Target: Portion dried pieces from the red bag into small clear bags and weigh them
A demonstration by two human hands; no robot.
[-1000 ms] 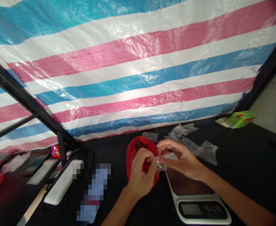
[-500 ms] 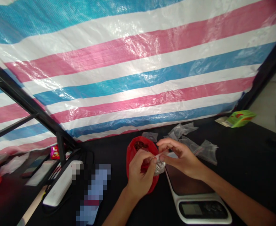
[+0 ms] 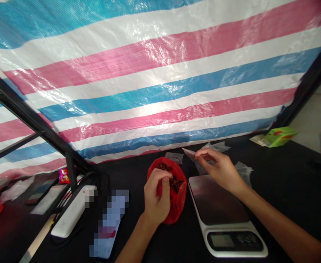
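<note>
Nothing legible in front of you. On your kitchen scale [image 3: 226,215], display [image 3: 220,240] dim, no digits readable; button markings beside it too small to read. Green box [image 3: 279,137], far right: orange marks, no readable words. Small red packet [image 3: 64,176], far left: print too small. Blue-white object [image 3: 108,223], lower middle: pixelated, any label hidden.

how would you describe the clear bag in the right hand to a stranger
Above the kitchen scale, the right hand pinches a small clear plastic bag. Unlike the similar bags lying on the black table, it is held up.
</note>
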